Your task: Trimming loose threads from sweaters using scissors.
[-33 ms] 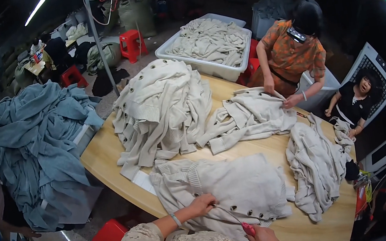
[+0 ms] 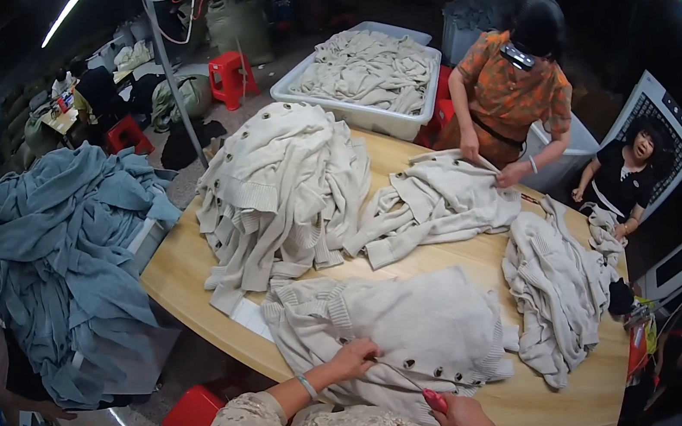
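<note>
A cream knitted cardigan (image 2: 425,314) with dark buttons along its front edge lies spread on the table before me. My left hand (image 2: 351,361) has its fingers closed on that buttoned edge. In my right hand (image 2: 466,418), near the table's front edge, is a pink-handled tool (image 2: 434,400). Its thin shaft seems to run along the cardigan's edge toward my left fingers; the tip cannot be made out. Just beyond, a tall heap of cream cardigans (image 2: 285,186) stands at the left, and another cream garment pile (image 2: 553,296) lies at the right.
Across the wooden table (image 2: 183,270), a co-worker in orange (image 2: 507,89) handles another cream cardigan (image 2: 444,203). A white tub (image 2: 303,100) of cream knitwear stands behind. Blue-grey garments (image 2: 76,250) are piled at the left. A red stool (image 2: 192,421) stands by my left side.
</note>
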The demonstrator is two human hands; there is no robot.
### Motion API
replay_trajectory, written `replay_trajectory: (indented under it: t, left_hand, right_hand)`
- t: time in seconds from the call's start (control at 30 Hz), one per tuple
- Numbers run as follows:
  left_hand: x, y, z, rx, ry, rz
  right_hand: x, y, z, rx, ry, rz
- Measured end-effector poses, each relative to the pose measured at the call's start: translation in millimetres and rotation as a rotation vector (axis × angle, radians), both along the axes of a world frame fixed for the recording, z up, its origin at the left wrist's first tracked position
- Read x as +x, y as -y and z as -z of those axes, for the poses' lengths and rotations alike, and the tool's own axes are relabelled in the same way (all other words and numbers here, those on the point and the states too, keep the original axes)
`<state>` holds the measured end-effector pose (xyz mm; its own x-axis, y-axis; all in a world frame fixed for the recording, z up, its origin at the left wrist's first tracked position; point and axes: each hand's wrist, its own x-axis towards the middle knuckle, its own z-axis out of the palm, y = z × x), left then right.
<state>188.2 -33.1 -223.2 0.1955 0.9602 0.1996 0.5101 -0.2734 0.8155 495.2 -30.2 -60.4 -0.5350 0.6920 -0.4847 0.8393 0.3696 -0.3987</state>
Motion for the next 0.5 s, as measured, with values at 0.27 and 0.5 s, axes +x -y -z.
replay_trajectory:
  t: [0.27, 0.5]
  left_hand:
    - [15.4, -14.0, -72.6, 0.148, -0.381, -0.249]
    - [85.2, -10.7, -48.8, 0.083, -0.197, -0.328]
  right_hand:
    - [13.0, -23.8, 1.1, -0.019, -0.311, 0.072]
    - [67.1, -26.5, 7.2, -0.051, -0.288, 0.097]
